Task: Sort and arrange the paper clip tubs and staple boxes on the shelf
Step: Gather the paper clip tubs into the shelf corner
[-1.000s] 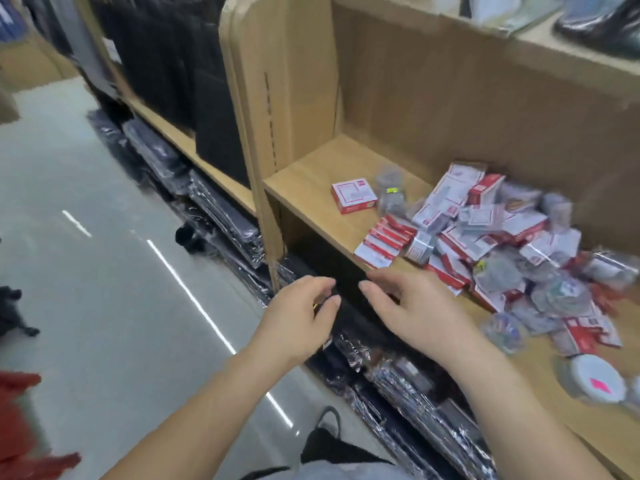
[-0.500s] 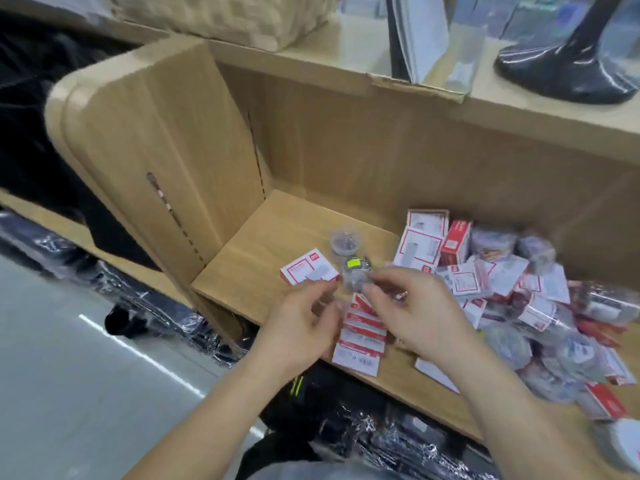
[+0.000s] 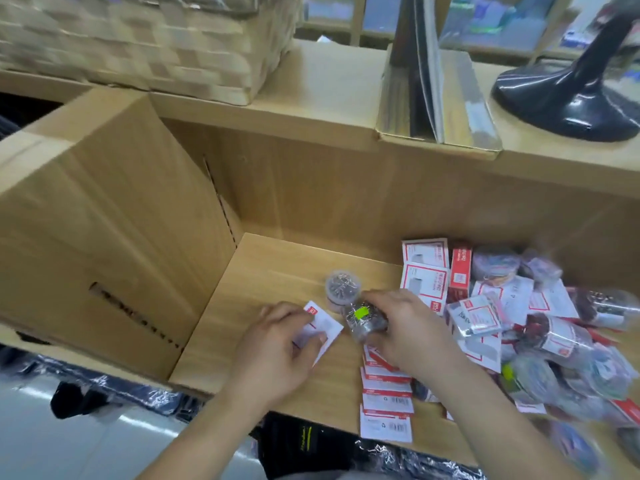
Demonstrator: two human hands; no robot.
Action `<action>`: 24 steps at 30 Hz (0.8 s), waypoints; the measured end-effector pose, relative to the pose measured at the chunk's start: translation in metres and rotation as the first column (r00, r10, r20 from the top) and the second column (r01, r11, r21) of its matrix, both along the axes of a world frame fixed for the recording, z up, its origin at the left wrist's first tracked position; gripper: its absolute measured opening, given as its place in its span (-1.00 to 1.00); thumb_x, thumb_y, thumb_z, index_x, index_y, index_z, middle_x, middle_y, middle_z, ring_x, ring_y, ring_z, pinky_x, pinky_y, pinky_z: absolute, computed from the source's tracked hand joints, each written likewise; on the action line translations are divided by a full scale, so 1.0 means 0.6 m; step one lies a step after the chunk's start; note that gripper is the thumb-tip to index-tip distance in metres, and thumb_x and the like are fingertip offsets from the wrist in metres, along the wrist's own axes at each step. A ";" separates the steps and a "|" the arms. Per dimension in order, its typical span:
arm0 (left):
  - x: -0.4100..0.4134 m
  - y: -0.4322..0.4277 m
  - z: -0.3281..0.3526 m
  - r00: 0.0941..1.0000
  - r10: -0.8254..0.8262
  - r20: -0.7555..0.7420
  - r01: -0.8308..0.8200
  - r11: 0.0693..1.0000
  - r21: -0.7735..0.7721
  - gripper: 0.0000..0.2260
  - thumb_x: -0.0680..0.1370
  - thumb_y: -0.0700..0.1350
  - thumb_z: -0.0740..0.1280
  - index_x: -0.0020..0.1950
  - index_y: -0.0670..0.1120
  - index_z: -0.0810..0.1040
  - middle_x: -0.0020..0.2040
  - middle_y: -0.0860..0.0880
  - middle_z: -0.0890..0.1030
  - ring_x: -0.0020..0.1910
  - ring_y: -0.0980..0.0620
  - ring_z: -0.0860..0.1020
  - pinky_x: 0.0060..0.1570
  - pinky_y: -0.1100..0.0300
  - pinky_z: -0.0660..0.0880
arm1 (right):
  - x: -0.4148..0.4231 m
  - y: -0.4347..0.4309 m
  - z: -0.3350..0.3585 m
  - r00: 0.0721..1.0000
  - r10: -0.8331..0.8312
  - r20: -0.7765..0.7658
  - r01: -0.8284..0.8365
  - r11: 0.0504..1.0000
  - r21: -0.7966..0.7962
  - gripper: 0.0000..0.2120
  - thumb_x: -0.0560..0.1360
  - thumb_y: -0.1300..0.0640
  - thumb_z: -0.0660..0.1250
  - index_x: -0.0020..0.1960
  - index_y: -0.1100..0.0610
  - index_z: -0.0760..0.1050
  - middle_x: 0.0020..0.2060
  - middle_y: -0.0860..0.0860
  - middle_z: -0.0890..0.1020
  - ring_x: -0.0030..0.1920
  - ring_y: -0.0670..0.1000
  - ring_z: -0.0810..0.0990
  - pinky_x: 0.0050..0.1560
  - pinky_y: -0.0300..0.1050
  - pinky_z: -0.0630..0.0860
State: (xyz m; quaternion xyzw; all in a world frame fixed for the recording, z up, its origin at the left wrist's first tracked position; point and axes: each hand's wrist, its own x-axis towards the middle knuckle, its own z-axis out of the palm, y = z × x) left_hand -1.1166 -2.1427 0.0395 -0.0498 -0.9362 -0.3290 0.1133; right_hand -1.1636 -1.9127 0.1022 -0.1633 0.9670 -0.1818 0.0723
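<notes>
Sorting was judged to be under way at the left end of the shelf (image 3: 277, 271). One staple box (image 3: 323, 327) was held flat there by the left hand (image 3: 273, 344), its grip closed on the box. A paper clip tub (image 3: 365, 318), green-stickered and full of clips, was gripped on its side by the right hand (image 3: 405, 330). A second tub (image 3: 343, 285) of clips stood upright just behind. A row of staple boxes (image 3: 386, 396) was lapped along the front edge. The mixed heap (image 3: 554, 334) lay to the right.
</notes>
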 end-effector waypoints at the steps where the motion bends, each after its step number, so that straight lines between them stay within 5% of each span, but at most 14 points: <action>1: -0.015 -0.003 0.006 0.999 0.038 0.025 -0.038 0.999 0.032 -0.73 0.47 0.16 0.33 0.07 0.07 0.66 0.00 0.20 0.58 -0.03 0.05 0.55 -0.09 0.08 0.58 | -0.004 0.000 -0.002 1.000 0.007 -0.005 -0.007 1.000 -0.011 -0.45 0.42 -0.09 0.49 0.38 -0.17 0.46 0.23 -0.20 0.58 0.30 -0.06 0.45 0.12 -0.10 0.48; 5: -0.079 0.025 0.030 0.995 -0.038 0.093 0.035 0.999 0.034 -0.47 0.41 0.13 0.30 0.37 0.04 0.53 0.23 0.10 0.56 0.19 0.00 0.53 0.18 0.07 0.52 | -0.016 0.003 -0.006 0.999 0.032 0.035 -0.029 0.996 -0.082 -0.40 0.35 -0.20 0.48 0.35 -0.20 0.42 0.12 -0.24 0.51 0.19 -0.11 0.51 0.08 -0.13 0.50; 8: -0.115 0.061 0.033 0.969 -0.155 0.190 0.136 0.985 0.111 -0.36 0.42 -0.06 0.37 0.52 0.03 0.40 0.37 0.02 0.52 0.32 -0.01 0.51 0.31 0.11 0.45 | -0.015 0.010 0.015 1.000 -0.017 0.002 0.017 0.974 -0.227 -0.47 0.28 -0.32 0.44 0.20 -0.23 0.45 -0.02 -0.31 0.42 -0.04 -0.28 0.50 -0.08 -0.21 0.48; 11: -0.133 0.067 0.026 0.971 -0.119 0.209 0.085 0.983 0.165 -0.38 0.40 -0.03 0.42 0.48 0.11 0.42 0.26 0.01 0.59 0.22 -0.02 0.58 0.18 0.07 0.53 | -0.020 0.021 0.051 0.984 -0.177 -0.030 0.149 0.899 -0.412 -0.57 0.29 -0.23 0.56 0.06 -0.24 0.47 -0.04 -0.27 0.52 -0.06 -0.23 0.54 -0.10 -0.32 0.47; 15: -0.127 0.025 0.021 0.990 0.073 0.117 -0.092 0.982 0.165 -0.43 0.36 0.20 0.38 0.37 0.15 0.46 0.14 0.10 0.63 0.09 0.03 0.61 0.05 0.05 0.57 | -0.052 0.004 0.055 0.940 -0.265 0.215 0.338 0.808 -0.482 -0.68 0.32 -0.16 0.59 -0.04 -0.17 0.52 -0.24 -0.13 0.63 -0.28 -0.17 0.59 -0.22 -0.23 0.53; 20: -0.081 -0.062 0.015 0.937 0.346 0.050 -0.348 0.937 0.031 -0.45 0.46 0.08 0.48 0.41 0.14 0.41 0.06 0.10 0.64 -0.03 0.06 0.61 -0.16 0.18 0.50 | -0.116 -0.091 0.012 0.798 -0.238 0.553 0.549 0.664 -0.508 -0.54 0.36 -0.25 0.52 0.00 0.10 0.57 -0.24 -0.03 0.65 -0.27 -0.04 0.61 -0.30 -0.10 0.54; 24: -0.038 -0.088 -0.001 0.930 0.355 0.097 -0.368 0.906 0.210 -0.47 0.51 -0.08 0.44 0.47 0.08 0.40 0.10 0.04 0.65 -0.01 0.10 0.64 -0.04 0.17 0.57 | -0.150 -0.177 -0.012 0.765 -0.193 0.615 0.568 0.653 -0.501 -0.55 0.45 -0.23 0.46 0.00 0.14 0.49 -0.26 0.06 0.61 -0.31 0.03 0.59 -0.32 -0.07 0.51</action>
